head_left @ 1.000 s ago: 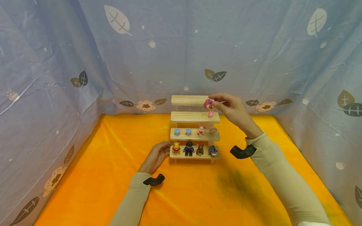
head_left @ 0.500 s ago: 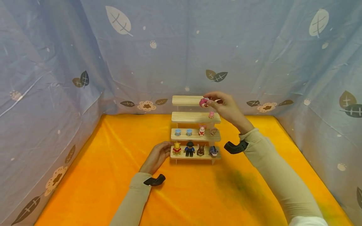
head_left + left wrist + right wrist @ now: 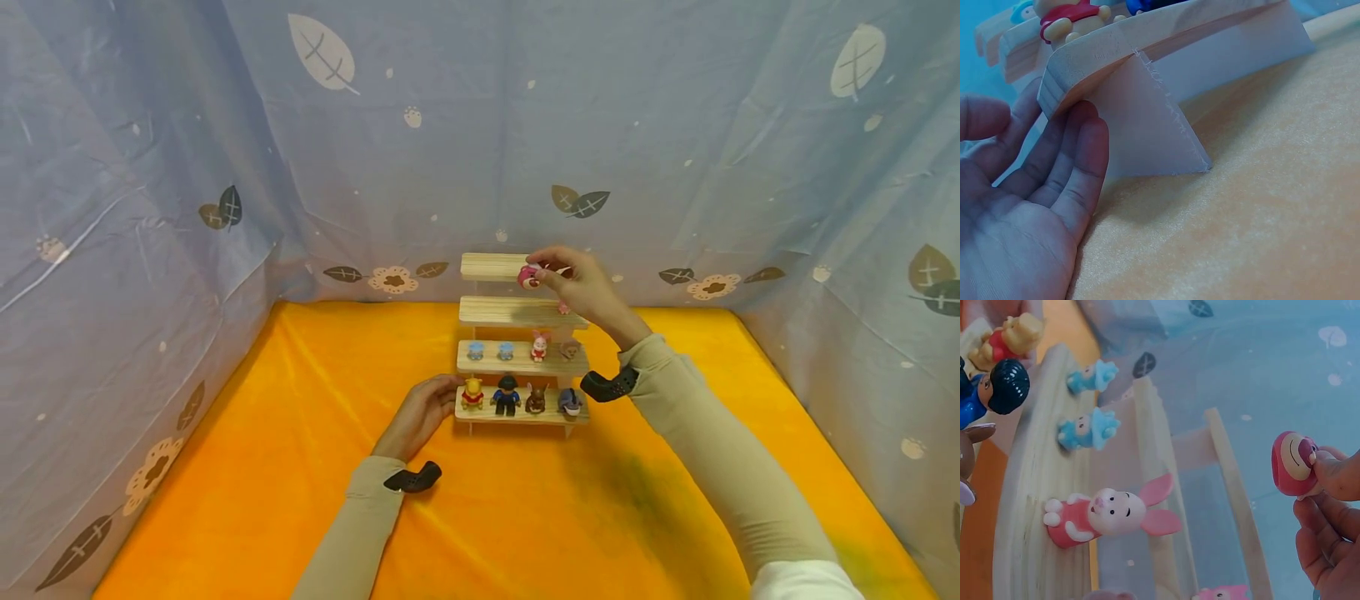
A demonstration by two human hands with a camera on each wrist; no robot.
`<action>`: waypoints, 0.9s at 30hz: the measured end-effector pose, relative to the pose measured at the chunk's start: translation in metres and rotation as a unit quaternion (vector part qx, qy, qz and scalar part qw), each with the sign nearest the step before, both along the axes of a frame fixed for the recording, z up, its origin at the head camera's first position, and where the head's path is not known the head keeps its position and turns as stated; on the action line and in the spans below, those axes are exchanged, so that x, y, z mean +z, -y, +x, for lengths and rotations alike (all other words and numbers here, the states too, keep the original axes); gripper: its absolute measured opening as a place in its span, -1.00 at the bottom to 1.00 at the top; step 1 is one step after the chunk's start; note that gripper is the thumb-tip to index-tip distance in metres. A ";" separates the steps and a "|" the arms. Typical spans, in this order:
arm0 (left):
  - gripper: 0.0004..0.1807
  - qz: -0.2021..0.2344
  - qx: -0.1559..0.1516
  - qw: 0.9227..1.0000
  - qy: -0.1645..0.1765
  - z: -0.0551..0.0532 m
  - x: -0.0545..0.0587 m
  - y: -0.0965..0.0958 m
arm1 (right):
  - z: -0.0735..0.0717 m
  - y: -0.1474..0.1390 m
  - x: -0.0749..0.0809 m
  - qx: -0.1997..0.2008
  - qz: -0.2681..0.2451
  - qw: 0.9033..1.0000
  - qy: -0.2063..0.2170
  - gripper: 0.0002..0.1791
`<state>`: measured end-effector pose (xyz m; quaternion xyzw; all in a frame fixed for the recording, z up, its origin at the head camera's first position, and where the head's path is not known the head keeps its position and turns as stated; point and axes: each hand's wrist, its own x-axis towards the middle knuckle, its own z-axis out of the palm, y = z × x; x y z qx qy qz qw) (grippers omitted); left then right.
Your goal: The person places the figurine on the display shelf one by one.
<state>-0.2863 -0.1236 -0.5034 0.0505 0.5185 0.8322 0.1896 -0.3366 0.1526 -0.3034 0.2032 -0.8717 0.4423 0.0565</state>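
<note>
My right hand (image 3: pixel 588 292) pinches a pink bear-head figurine (image 3: pixel 1291 464) between thumb and fingers, held in the air in front of the top tier of a wooden stepped shelf (image 3: pixel 487 310). My left hand (image 3: pixel 1029 206) rests its fingertips against the left end of the bottom tier, thumb apart from the wood. On that tier stand a yellow bear in red (image 3: pixel 472 393), a black-haired figure in blue (image 3: pixel 507 396), a brown figurine (image 3: pixel 536 400) and a grey-purple donkey (image 3: pixel 571 403). A small pink figurine (image 3: pixel 563 308), partly hidden by my right hand, stands on the third tier.
The second tier bears two light-blue figurines (image 3: pixel 1091 428), a pink piglet with long ears (image 3: pixel 1110 512) and a brownish figurine (image 3: pixel 570 350). An orange cloth (image 3: pixel 315 392) lies under the shelf. Blue-grey patterned curtains (image 3: pixel 450 133) enclose the back and sides.
My right hand has moved left along the top tier with the pink bear-head figurine, now partly covering the small pink figurine below. The left hand stays at the shelf's end.
</note>
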 end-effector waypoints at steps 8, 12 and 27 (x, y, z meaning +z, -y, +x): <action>-0.65 -0.002 0.004 1.000 0.005 0.000 0.001 0.000 | -0.002 0.002 -0.005 -0.004 0.010 1.000 0.000 -0.69; -0.66 0.003 0.008 1.000 0.006 0.000 0.000 0.000 | -0.003 0.004 -0.007 0.002 0.007 1.000 0.005 -0.68; -0.67 0.004 0.014 1.000 0.013 -0.001 0.000 -0.002 | -0.006 0.009 -0.019 -0.011 0.024 0.999 0.023 -0.73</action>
